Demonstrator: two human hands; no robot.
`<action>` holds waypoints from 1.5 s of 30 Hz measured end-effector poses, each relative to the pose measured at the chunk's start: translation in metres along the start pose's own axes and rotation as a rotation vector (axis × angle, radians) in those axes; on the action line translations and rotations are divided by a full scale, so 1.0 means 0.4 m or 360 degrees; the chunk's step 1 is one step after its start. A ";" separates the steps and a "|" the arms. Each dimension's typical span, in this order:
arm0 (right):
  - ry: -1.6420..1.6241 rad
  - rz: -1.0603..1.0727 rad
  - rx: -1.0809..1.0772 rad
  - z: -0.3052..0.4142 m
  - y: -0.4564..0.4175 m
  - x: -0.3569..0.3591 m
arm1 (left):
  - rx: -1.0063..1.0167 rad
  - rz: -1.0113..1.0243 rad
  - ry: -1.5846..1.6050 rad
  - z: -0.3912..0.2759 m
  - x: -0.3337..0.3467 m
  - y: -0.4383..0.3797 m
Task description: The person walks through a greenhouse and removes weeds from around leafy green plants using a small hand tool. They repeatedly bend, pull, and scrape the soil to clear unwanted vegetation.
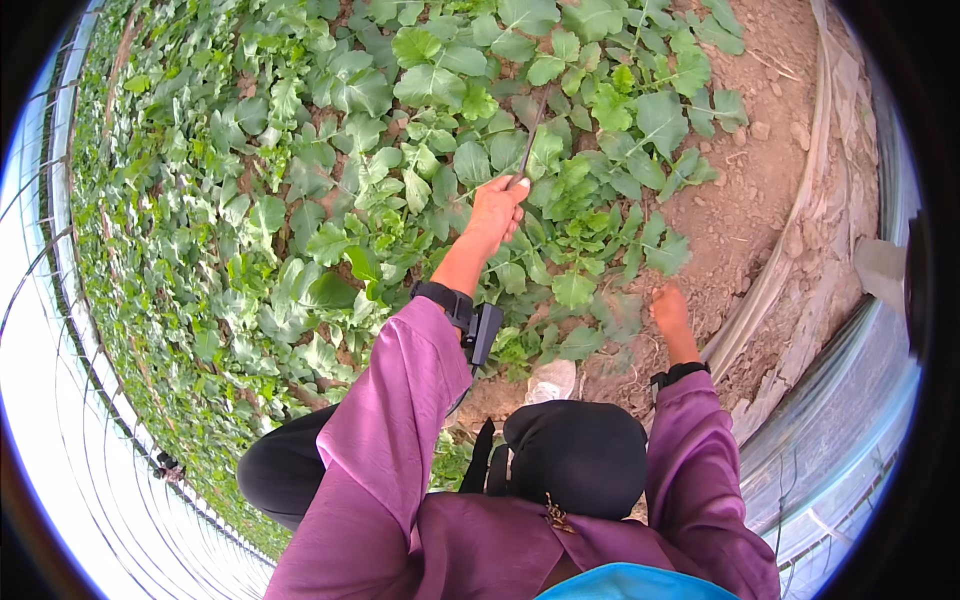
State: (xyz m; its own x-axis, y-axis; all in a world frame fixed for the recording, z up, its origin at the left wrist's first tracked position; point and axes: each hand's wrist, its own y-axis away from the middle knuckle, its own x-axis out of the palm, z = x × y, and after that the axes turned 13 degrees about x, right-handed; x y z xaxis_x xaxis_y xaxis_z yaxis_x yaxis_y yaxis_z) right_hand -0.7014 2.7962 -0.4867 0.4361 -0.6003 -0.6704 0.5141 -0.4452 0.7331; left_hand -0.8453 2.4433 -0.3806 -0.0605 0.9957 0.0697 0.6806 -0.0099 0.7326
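My left hand [499, 208] grips the near end of a thin dark rod-like tool [532, 141]. The rod points away from me into leafy green plants [471, 161], and its far end is lost among the leaves. Near the bed's right edge, my right hand [670, 309] is low over the soil with its fingers curled. Beside it, to the left, are blurred leaves [619, 315]; whether the fingers hold any of them cannot be made out. Thin pale roots or dry stems lie on the soil just below that hand.
Dense rows of the same plants [300, 187] spread to the left. Bare brown soil [739, 172] and a crumpled plastic sheet [799, 195] run along the right, beside clear film wall. My white shoe [551, 381] stands at the bed's near edge, before my bent knee. Curved frame ribs line the far left.
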 end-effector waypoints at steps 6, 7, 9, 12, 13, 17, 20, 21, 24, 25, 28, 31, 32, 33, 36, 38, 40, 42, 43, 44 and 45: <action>-0.0072 0.0102 0.0051 0.031 0.013 -0.019 | -0.0228 0.0040 0.0141 0.065 -0.091 0.132; -0.0104 0.0144 0.0079 0.037 0.020 -0.018 | -0.0252 0.0029 0.0090 0.076 -0.108 0.153; -0.0058 0.0115 0.0072 0.040 0.019 -0.017 | -0.0294 0.0018 -0.0012 0.091 -0.128 0.186; -0.0017 0.0000 -0.0084 0.016 0.003 -0.009 | -0.0194 -0.0007 -0.0084 0.088 -0.115 0.184; -0.0004 -0.0047 -0.0157 0.002 -0.003 -0.004 | -0.0156 -0.0005 -0.0116 0.082 -0.103 0.175; -0.0084 0.0101 0.0015 0.036 0.021 -0.013 | 0.0047 -0.0156 -0.0049 0.022 -0.074 0.091; -0.0156 0.0118 0.0029 0.036 0.020 -0.022 | 0.0138 -0.0294 0.0071 -0.032 -0.069 0.010; -0.0141 0.0117 0.0006 0.039 0.022 -0.022 | 0.0145 -0.0343 0.0065 -0.048 -0.079 -0.008; -0.0075 0.0123 0.0035 0.047 0.032 -0.032 | 0.0098 -0.0273 0.0040 -0.063 -0.120 -0.014; -0.0049 0.0130 0.0051 0.055 0.036 -0.033 | 0.0074 -0.0238 0.0045 -0.055 -0.131 -0.009; -0.0041 0.0108 0.0051 0.050 0.042 -0.034 | -0.0057 -0.0175 0.0078 -0.018 -0.133 0.039; -0.0100 0.0123 0.0111 0.062 0.044 -0.039 | -0.0099 -0.0121 -0.0031 0.010 -0.130 0.095; -0.0098 0.0124 0.0103 0.066 0.047 -0.040 | -0.0108 -0.0105 -0.0012 0.019 -0.134 0.112; -0.0097 0.0127 0.0091 0.076 0.053 -0.042 | -0.0114 -0.0093 0.0007 0.026 -0.143 0.131; -0.0068 0.0131 0.0114 0.077 0.053 -0.045 | -0.0223 -0.0062 -0.0023 0.062 -0.169 0.192; -0.0034 0.0130 0.0103 0.076 0.048 -0.046 | -0.0271 -0.0059 -0.0075 0.070 -0.195 0.218; 0.0015 0.0119 0.0049 0.063 0.032 -0.041 | -0.0269 -0.0068 -0.0118 0.063 -0.209 0.227; -0.0004 0.0112 0.0036 0.045 0.026 -0.029 | -0.0235 -0.0057 -0.0132 0.044 -0.199 0.196; -0.0015 0.0109 0.0030 0.039 0.019 -0.026 | -0.0217 -0.0052 -0.0140 0.030 -0.192 0.177; -0.0024 0.0096 0.0034 0.034 0.008 -0.025 | -0.0201 -0.0056 -0.0162 0.021 -0.184 0.160; -0.0023 0.0104 0.0036 0.042 0.015 -0.018 | -0.0168 -0.0084 -0.0155 0.014 -0.183 0.146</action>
State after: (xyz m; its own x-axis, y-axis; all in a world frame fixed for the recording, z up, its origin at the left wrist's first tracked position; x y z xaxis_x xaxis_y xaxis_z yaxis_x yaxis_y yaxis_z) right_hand -0.7137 2.7865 -0.4755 0.4574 -0.6379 -0.6195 0.4679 -0.4198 0.7777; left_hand -0.7968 2.3704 -0.3466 -0.0195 0.9993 -0.0331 0.5974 0.0382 0.8010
